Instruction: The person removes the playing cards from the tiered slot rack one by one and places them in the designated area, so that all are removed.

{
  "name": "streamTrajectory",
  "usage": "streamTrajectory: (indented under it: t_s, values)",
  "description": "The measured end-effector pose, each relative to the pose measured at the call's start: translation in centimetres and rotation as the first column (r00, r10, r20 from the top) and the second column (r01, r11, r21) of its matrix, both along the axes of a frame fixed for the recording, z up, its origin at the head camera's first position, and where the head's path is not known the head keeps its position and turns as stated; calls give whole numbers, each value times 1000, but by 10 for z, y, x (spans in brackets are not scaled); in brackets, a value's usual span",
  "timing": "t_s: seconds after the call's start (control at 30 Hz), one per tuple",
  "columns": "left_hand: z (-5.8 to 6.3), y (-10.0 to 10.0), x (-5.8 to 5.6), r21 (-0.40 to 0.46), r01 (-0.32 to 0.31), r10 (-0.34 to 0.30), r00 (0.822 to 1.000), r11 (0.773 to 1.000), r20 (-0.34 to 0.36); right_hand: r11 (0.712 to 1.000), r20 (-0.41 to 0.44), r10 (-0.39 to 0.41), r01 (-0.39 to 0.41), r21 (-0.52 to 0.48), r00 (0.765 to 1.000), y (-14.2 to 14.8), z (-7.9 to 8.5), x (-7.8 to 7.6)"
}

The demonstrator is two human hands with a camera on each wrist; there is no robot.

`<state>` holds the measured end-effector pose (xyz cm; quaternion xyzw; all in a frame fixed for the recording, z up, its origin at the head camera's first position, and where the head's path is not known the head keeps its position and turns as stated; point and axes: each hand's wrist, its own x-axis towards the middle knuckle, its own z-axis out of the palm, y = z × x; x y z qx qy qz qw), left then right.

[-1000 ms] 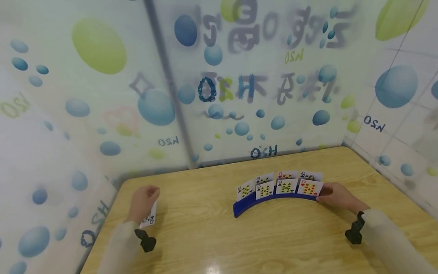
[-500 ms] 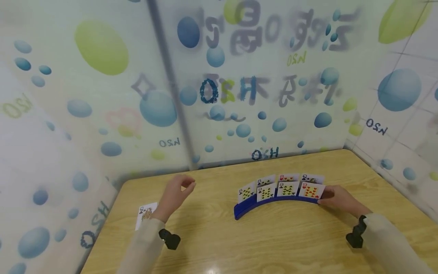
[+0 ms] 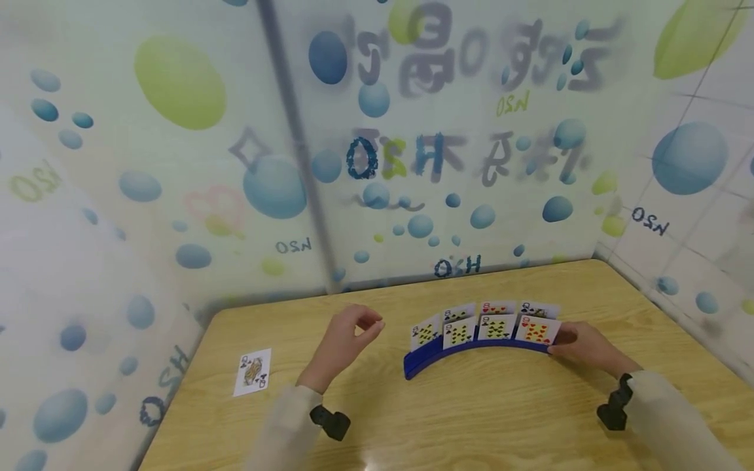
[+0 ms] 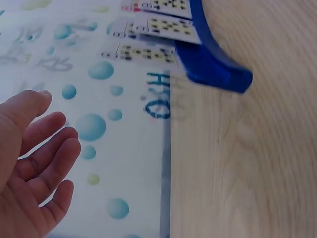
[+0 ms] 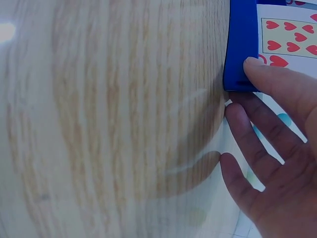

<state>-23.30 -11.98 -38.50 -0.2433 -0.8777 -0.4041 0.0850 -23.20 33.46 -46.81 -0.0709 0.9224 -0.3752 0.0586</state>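
Note:
A curved blue card holder (image 3: 419,360) stands on the table with playing cards upright in two rows. Its front row ends at the right in a heart card (image 3: 537,330); behind are three cards, among them a red one (image 3: 496,307). My right hand (image 3: 586,345) grips the holder's right end, thumb (image 5: 277,82) at the front beside the heart card and fingers behind. My left hand (image 3: 347,337) hovers left of the holder, holding nothing, its fingers (image 4: 52,163) loosely bent. On the table's left lies a black queen (image 3: 252,372), face up.
The wooden table (image 3: 448,418) meets a pale wall (image 3: 400,222) printed with blue and green bubbles at the back. Another wall (image 3: 707,216) runs close along the right side. Black camera bands (image 3: 331,422) sit on both wrists.
My left hand has moved right, away from the queen card, which now lies uncovered on the table, toward the holder. My right hand keeps its grip on the holder's end.

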Motion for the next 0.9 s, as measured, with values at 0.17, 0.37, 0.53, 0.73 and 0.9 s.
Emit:
streamTrajectory:
  t_s: [0.17, 0.37, 0.53, 0.73, 0.9]
  values:
    - [-3, 21, 2, 15, 45, -45, 999, 999, -10, 1000, -4, -9, 9, 6, 1000, 1, 1, 2]
    - [-11, 40, 2, 58, 54, -53, 999, 997, -14, 1000, -11, -1, 1, 0, 1000, 2, 1, 2]
    - [-18, 50, 0, 75, 36, -37, 999, 997, 13, 1000, -22, 8, -8, -5, 1000, 1, -1, 0]
    - [-22, 58, -1, 72, 28, -31, 999, 997, 39, 1000, -33, 9, -10, -14, 999, 0, -3, -1]
    - [-24, 61, 0, 40, 15, -17, 999, 999, 51, 999, -35, 21, -22, -24, 999, 0, -4, 0]
